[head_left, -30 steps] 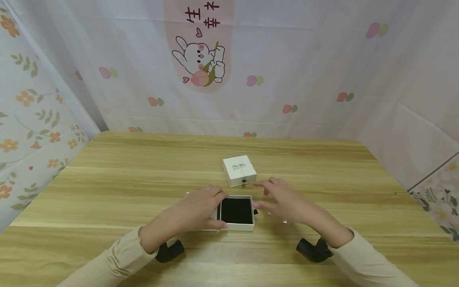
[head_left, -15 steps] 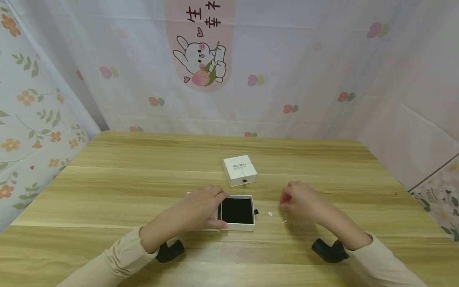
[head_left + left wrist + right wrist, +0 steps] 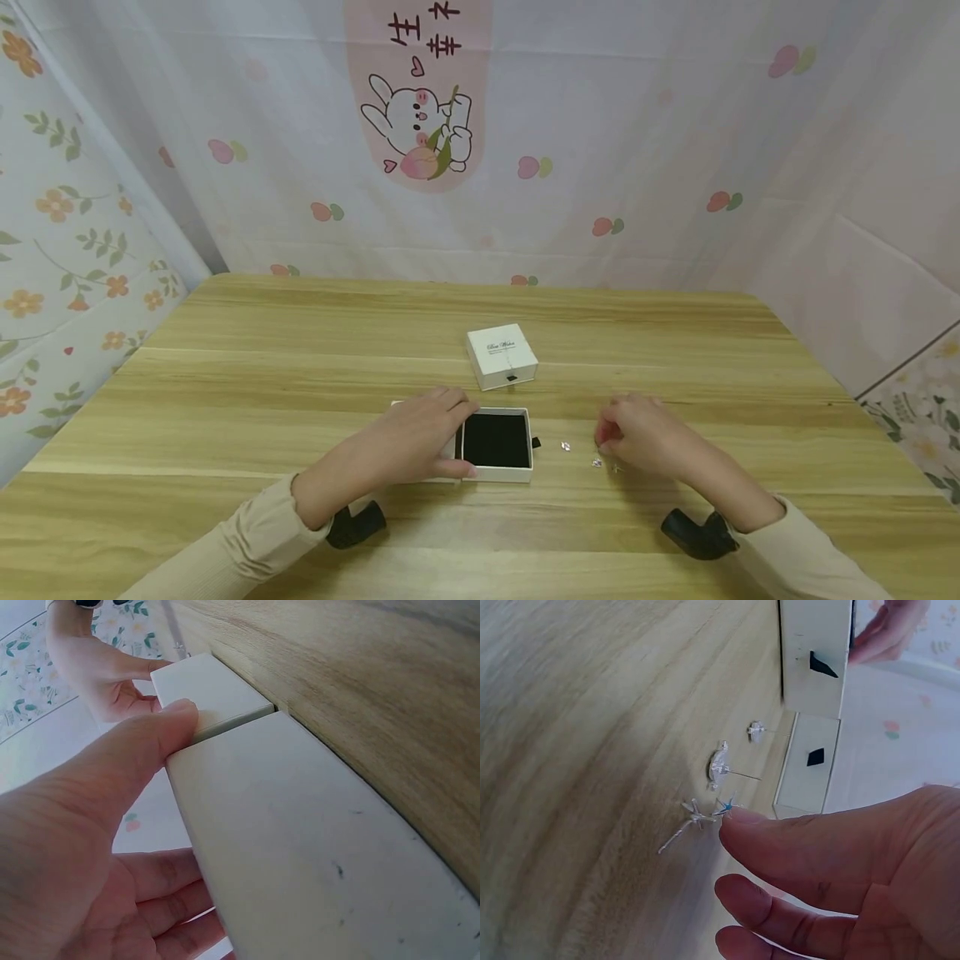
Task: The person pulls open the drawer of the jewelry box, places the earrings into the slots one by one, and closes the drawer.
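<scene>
Drawer (image 3: pixel 491 476) of the near white box extends from its sleeve (image 3: pixel 322 840) and contains a black insert (image 3: pixel 495 442). The left hand (image 3: pixel 420 433) grips the sleeve. A second white box (image 3: pixel 501 354) stands closed behind, contents hidden. Small silvery studs (image 3: pixel 718 766) lie on the counter (image 3: pixel 300 350), right of the drawer. The right hand (image 3: pixel 645 437) has its thumb at a blue-marked stud (image 3: pixel 727 805); whether it is pinched cannot be determined.

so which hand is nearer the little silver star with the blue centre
Right. The right hand is at the blue-centred star, its thumb tip touching or almost touching it. The left hand is farther off, to the star's left, gripping the open white box.
</scene>
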`<state>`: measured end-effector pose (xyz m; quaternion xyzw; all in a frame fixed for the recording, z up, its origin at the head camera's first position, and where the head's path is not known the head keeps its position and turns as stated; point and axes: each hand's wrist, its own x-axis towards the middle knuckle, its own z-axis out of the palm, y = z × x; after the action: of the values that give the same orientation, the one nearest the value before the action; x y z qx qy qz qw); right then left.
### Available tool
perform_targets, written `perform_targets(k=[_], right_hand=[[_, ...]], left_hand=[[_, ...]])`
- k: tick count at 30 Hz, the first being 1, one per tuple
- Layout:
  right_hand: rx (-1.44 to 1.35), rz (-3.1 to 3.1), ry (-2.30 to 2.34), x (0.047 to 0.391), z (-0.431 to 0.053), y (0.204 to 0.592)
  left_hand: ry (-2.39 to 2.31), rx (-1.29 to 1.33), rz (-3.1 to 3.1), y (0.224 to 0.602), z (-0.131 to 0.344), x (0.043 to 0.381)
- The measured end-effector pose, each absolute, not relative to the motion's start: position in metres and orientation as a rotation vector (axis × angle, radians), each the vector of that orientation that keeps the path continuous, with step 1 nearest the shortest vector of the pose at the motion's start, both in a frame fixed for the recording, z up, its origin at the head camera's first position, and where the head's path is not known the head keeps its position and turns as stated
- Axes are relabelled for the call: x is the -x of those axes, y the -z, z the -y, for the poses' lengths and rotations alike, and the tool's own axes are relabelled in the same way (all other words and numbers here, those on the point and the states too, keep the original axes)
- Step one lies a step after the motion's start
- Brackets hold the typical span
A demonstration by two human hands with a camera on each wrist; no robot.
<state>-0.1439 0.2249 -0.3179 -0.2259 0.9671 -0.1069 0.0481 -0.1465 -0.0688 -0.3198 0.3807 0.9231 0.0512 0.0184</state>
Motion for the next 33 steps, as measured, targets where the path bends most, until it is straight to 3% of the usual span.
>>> perform_targets(k=[33], right_hand=[[0.673, -2.936, 0.379, 0.145, -0.224, 0.319]], left_hand=[[-0.137, -1.200, -2.872, 0.316, 0.069, 0.145]])
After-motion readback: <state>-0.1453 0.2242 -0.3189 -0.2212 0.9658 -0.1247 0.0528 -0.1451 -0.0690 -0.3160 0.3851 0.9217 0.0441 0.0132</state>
